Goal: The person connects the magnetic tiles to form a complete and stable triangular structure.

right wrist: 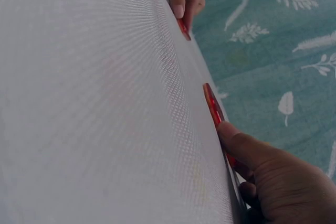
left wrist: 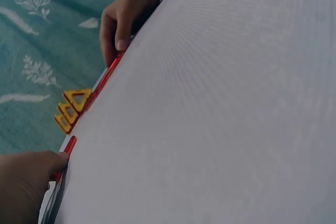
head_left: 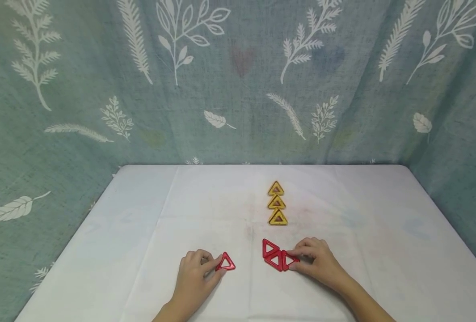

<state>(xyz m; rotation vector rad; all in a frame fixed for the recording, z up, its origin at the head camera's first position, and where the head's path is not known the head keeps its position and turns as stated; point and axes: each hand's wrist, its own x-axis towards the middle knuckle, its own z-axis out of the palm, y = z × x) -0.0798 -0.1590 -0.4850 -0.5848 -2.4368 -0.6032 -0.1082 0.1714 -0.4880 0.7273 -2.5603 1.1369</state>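
Observation:
My left hand [head_left: 196, 277] pinches a single red triangle tile [head_left: 230, 267] between thumb and fingers, low over the white table. To its right, three red triangle tiles lie edge to edge in a fan: an upper one [head_left: 265, 249], a middle one [head_left: 275, 264] and a right one [head_left: 284, 260]. My right hand [head_left: 318, 264] grips the right tile by its outer corner, thumb below and fingers above. In the left wrist view the left hand [left wrist: 26, 179] holds its tile edge-on. The right wrist view shows the right hand [right wrist: 273, 171] at the red tiles.
Behind the red tiles, three yellow triangle tiles [head_left: 278, 218] stand in a line running away from me, tips pointing to the far side. A white cloth covers the table [head_left: 189, 192]. A green leaf-patterned curtain [head_left: 238, 89] hangs along its back and sides.

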